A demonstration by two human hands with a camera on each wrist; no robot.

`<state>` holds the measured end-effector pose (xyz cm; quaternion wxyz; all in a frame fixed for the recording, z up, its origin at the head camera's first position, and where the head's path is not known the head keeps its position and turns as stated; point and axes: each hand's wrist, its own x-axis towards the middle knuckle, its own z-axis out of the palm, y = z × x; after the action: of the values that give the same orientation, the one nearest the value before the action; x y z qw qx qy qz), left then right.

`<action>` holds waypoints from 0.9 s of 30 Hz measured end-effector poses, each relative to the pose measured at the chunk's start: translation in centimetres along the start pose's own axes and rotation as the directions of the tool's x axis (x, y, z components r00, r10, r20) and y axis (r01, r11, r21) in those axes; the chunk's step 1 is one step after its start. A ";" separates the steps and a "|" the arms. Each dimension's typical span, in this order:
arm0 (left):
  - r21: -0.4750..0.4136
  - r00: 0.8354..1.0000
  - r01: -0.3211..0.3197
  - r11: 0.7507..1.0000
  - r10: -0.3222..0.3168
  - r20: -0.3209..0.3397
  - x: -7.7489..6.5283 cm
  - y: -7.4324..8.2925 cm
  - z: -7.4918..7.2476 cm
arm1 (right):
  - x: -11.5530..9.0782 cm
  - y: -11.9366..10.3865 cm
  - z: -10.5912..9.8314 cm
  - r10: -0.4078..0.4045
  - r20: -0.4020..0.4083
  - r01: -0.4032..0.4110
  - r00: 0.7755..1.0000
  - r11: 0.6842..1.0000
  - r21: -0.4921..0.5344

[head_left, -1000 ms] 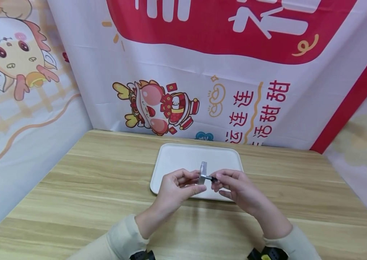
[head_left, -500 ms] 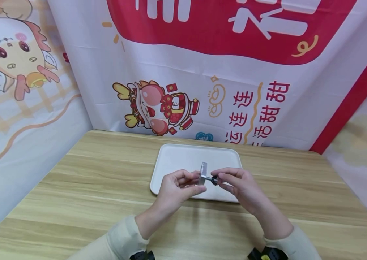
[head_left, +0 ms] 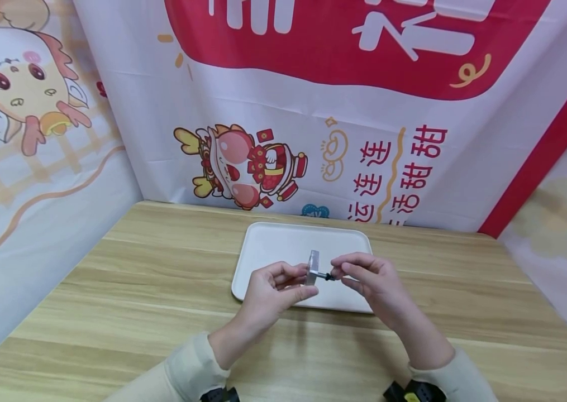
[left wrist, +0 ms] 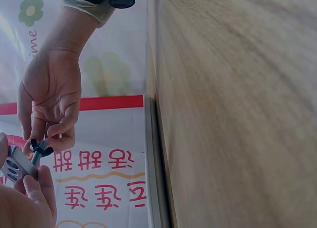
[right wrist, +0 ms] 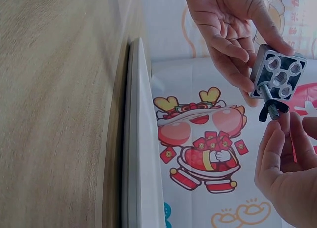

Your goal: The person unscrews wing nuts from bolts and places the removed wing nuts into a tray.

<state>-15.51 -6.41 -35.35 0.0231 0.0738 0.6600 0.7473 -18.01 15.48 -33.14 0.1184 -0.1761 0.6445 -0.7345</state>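
My left hand (head_left: 273,287) pinches a small square metal block (right wrist: 279,72) between thumb and fingers, holding it upright above the tray. Several round holes show on the block's face in the right wrist view. A threaded bolt (right wrist: 267,95) sticks out of one corner, carrying a black wing nut (right wrist: 274,109) near its outer end. My right hand (head_left: 371,279) is at that end, fingertips touching the wing nut, thumb standing apart from it in the right wrist view. In the left wrist view the wing nut (left wrist: 40,147) overlaps the right fingers.
A white rectangular tray (head_left: 283,240) lies on the wooden table (head_left: 127,290) beneath both hands. Printed cloth (head_left: 152,123) hangs behind the table and along its sides. Dark wrist-worn devices (head_left: 416,392) sit at both sleeves.
My right fingers have shifted around the wing nut and drawn slightly up and right, with the thumb loosening from it. The wing nut has turned. My left hand and the block stay almost still.
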 end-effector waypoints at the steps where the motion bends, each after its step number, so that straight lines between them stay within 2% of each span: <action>1: -0.002 1.000 -0.001 1.000 0.001 0.000 0.0 0.0 0.0 | 0.0 0.0 0.0 -0.004 0.002 0.004 1.000 1.000 0.002; 5: -0.006 1.000 -0.001 1.000 0.001 -0.001 0.0 0.1 0.0 | 0.0 -0.1 0.0 0.013 -0.021 -0.013 1.000 1.000 -0.012; 9: -0.002 1.000 -0.001 1.000 0.001 -0.004 0.0 0.1 0.0 | 0.1 0.0 0.0 0.113 -0.041 -0.116 0.993 0.991 -0.064; 11: 0.002 1.000 -0.005 1.000 0.005 -0.005 -0.1 0.1 0.0 | 0.2 0.1 -0.1 0.184 -0.012 -0.184 0.983 0.979 -0.087; 15: 0.004 1.000 -0.018 1.000 0.018 -0.002 -0.1 0.1 -0.1 | 0.4 0.6 -0.4 0.274 0.120 -0.263 0.954 0.959 -0.102; 18: 0.000 1.000 -0.029 1.000 0.029 0.001 -0.1 0.1 -0.1 | 0.5 0.8 -0.4 0.277 0.193 -0.264 0.941 0.960 -0.091; 20: -0.004 0.999 -0.033 0.999 0.033 0.004 -0.1 0.1 0.0 | 0.4 0.8 -0.4 0.268 0.210 -0.256 0.940 0.963 -0.085; 27: -0.003 0.999 -0.039 0.999 0.039 0.006 0.0 -0.1 -0.1 | 0.3 0.6 -0.4 0.254 0.162 -0.239 0.954 0.965 -0.105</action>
<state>-15.50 -6.45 -35.43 0.0109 0.0889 0.6572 0.7484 -18.51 15.64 -33.72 0.2573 -0.1625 0.6792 -0.6679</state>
